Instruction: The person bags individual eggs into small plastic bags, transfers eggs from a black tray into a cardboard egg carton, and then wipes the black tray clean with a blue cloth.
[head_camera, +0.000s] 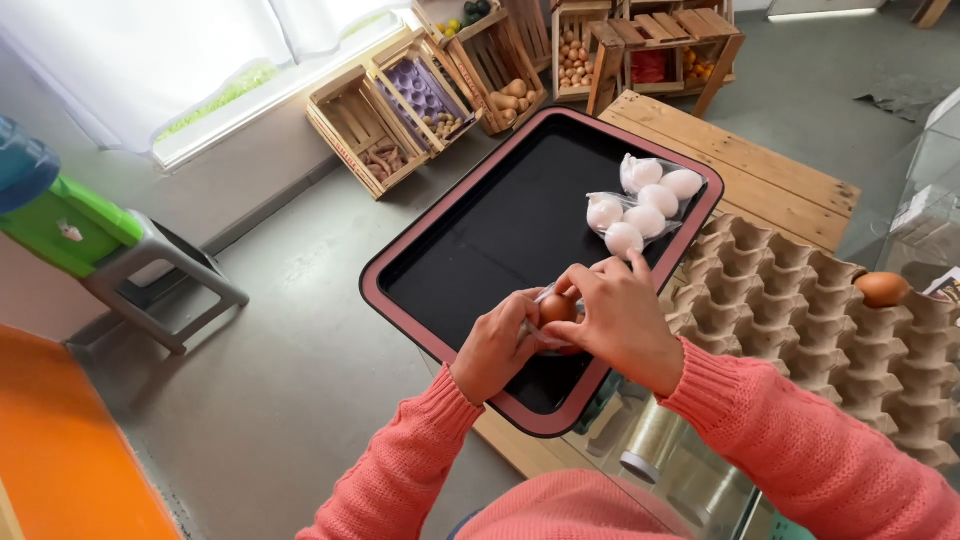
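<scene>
A brown egg (557, 308) sits between the person's two hands, over the near end of a black tray (480, 250) with a red rim. The left hand (497, 345) cups it from below and from the left, fingers curled around it; the right hand (618, 312) closes over it from the right, fingertips pinching a bit of clear plastic wrap (545, 294) at the egg's top. Only the upper face of the egg shows between the fingers.

Farther along the tray lie several white eggs in clear bags (642, 203), well apart from the hands. Just to the right of the tray, a grey cardboard egg tray (800, 300) rests on a wooden table (740, 150), with another brown egg (882, 289) in a far cup. Wooden crates (430, 100) of produce stand on the floor beyond.
</scene>
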